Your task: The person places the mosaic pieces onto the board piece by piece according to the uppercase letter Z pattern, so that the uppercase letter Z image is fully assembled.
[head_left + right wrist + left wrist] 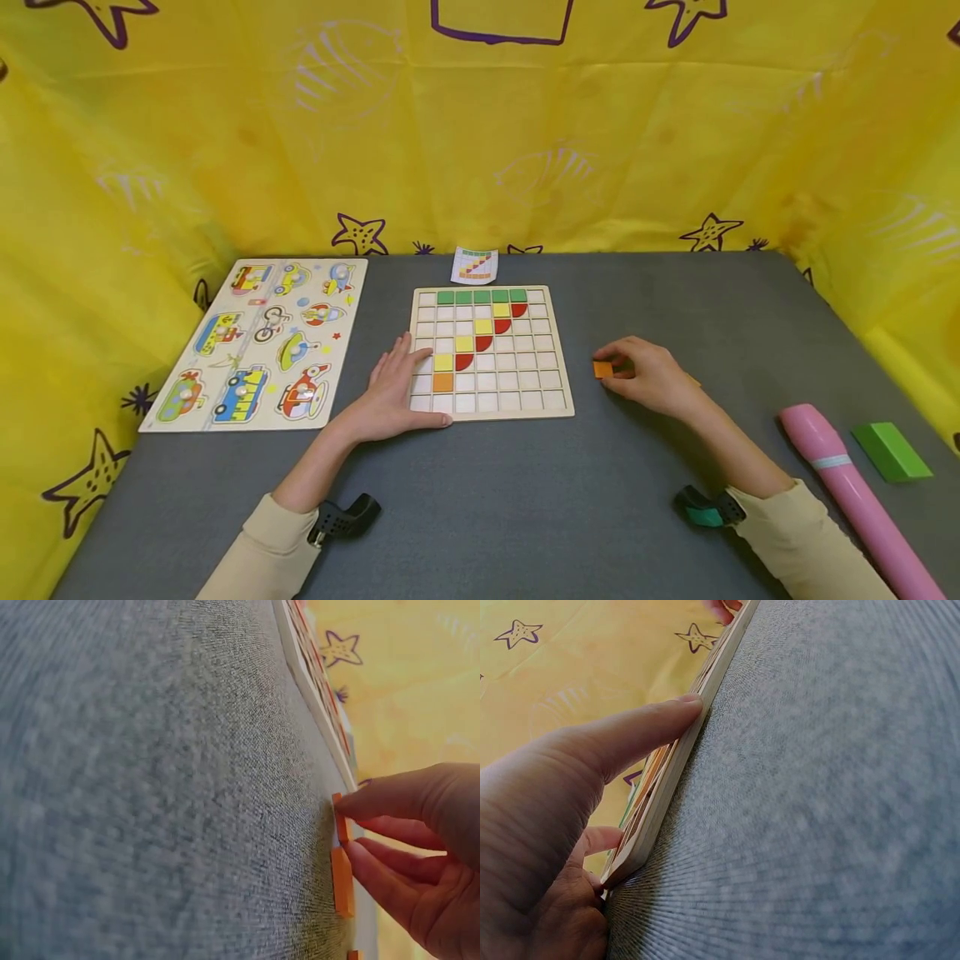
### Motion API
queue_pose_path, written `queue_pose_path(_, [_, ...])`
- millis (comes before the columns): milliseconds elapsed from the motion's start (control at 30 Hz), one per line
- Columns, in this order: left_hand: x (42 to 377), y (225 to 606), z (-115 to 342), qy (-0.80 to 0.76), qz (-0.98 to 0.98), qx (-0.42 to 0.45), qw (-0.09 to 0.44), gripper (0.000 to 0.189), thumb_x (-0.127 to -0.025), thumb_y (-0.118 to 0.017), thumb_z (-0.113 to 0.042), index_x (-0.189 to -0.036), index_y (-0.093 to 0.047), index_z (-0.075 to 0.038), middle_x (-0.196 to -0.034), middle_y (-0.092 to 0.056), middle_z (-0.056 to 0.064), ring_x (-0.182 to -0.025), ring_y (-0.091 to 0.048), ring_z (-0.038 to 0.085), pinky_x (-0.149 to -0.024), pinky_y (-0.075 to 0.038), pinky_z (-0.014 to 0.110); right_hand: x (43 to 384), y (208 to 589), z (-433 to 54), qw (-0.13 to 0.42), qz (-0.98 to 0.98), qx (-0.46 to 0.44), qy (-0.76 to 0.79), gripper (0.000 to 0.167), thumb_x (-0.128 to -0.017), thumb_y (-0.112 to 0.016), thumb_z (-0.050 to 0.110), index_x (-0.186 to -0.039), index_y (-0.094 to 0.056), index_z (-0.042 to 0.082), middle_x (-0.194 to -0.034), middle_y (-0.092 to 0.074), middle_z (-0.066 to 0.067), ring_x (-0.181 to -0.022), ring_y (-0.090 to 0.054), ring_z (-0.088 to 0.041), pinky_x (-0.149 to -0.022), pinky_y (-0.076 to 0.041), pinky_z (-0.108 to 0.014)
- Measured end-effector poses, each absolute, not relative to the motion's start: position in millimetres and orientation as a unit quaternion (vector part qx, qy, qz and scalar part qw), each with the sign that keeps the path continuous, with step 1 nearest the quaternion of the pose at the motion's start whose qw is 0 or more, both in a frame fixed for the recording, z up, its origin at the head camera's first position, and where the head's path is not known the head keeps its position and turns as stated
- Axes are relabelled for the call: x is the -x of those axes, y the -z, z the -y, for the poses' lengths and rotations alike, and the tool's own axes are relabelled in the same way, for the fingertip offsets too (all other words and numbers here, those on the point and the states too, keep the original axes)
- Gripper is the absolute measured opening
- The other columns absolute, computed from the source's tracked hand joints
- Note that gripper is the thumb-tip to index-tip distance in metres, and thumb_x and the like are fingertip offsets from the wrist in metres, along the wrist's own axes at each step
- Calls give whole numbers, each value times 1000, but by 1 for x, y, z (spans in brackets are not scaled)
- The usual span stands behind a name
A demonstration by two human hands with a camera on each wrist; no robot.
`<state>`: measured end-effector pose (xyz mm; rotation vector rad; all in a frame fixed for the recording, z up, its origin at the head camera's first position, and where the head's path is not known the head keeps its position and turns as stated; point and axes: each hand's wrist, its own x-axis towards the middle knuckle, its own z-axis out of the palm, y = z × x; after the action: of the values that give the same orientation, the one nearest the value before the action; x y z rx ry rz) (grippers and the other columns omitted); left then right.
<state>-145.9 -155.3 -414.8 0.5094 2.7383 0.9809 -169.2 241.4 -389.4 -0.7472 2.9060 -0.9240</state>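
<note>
A wooden grid board [525,381] lies on the table, holding a green row of square tiles, a diagonal of yellow squares and red quarter-circle pieces, and one orange tile [442,382]. At its lower left corner my left hand [387,397] rests with fingers spread along the left side, its thumb [686,709] touching the front edge. To the right of the board, my right hand [645,377] pinches an orange square tile [602,370] between thumb and fingers, low over the table. Another orange tile [342,881] lies close by in the right wrist view, with a further one partly cut off.
A small pattern card [474,266] lies behind the board. On the left is a vehicle picture puzzle [262,350]. A pink baton-like object [847,479] and a green block [892,452] lie at the right, beside the right forearm. Yellow cloth surrounds the table [480,500].
</note>
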Motion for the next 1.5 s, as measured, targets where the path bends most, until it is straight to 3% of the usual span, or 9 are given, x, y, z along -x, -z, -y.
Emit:
queue_pose_path(167, [146, 415, 155, -329, -923, -174, 94, 104, -73, -80, -50, -149, -29, -2, -160, 2, 24, -147, 6, 36, -115, 1, 54, 169, 389, -239, 16, -927, 215, 306, 29, -82, -73, 1, -111, -68, 2, -101, -66, -12, -89, -63, -27, -70, -56, -36])
queue_pose_path(333, [146, 414, 155, -330, -923, -173, 97, 103, -73, -80, -49, -149, -29, -2, -160, 2, 24, -147, 6, 36, -115, 1, 54, 170, 391, -239, 16, -933, 194, 302, 27, -85, -76, 12, -111, -70, 6, -96, -65, -8, -82, -61, -21, -60, -53, -27])
queue_pose_path(700, [146, 414, 155, -330, -923, -172, 98, 104, -73, -80, -50, -149, -28, -2, -160, 3, 24, -147, 7, 36, -115, 1, 54, 173, 394, -233, 7, -925, 201, 324, 25, -83, -77, 12, -107, -72, 8, -91, -66, -6, -71, -60, -17, -49, -50, -26])
queue_pose_path(967, [146, 415, 156, -335, -921, -174, 94, 104, -73, -80, -50, -149, -28, -2, -160, 3, 24, -147, 6, 36, -114, 1, 55, 178, 389, -209, 0, -919, 230, 320, 28, -82, -79, 16, -108, -72, 9, -96, -69, -1, -83, -60, -18, -71, -50, -35])
queue_pose_path(1500, [145, 414, 156, -335, -921, -173, 96, 104, -73, -80, -51, -150, -28, -3, -160, 4, 23, -147, 6, 36, -114, 1, 55, 181, 387, -130, 44, -879, 317, 355, 25, -80, -81, 15, -101, -70, 9, -91, -67, 2, -82, -59, -17, -73, -51, -33])
